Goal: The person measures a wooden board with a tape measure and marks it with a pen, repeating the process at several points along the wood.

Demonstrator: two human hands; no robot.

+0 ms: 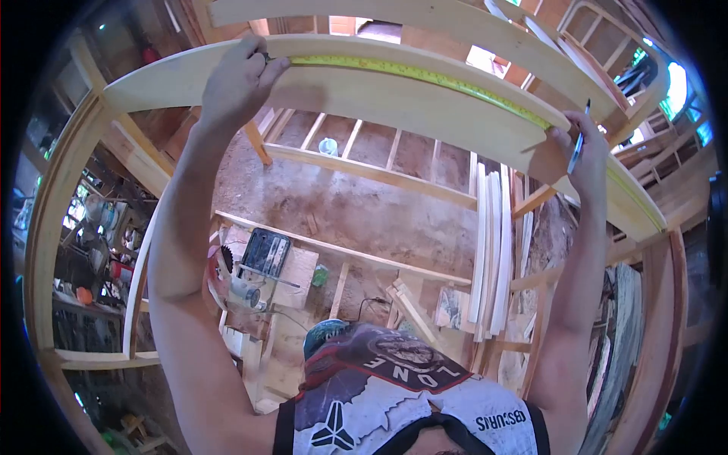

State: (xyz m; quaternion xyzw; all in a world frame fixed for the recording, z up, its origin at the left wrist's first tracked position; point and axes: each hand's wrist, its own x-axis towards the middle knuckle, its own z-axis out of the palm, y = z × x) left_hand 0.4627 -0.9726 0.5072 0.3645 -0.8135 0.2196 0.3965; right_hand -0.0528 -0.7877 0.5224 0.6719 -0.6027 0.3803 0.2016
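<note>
A long, pale wooden board [394,92] spans the top of the head view at about arm's height. Along its upper edge runs a yellow tape measure [413,72], its blade stretched out past my right hand toward the board's right end. My left hand [236,85] is closed at the blade's left end, where a small dark part shows between the fingers. With its thumb and fingers, my right hand [590,155] pinches the board's edge and the tape. A slim pale-blue pen [577,150] with a dark tip is also held in that hand.
Wooden framing surrounds me, with another curved board [425,17] beyond. Below are a circular saw [241,288], a dark case [266,252] and a white cup [327,146]. Several white strips [491,250] lean at the right. A cord and offcuts lie on the dirt floor [356,212].
</note>
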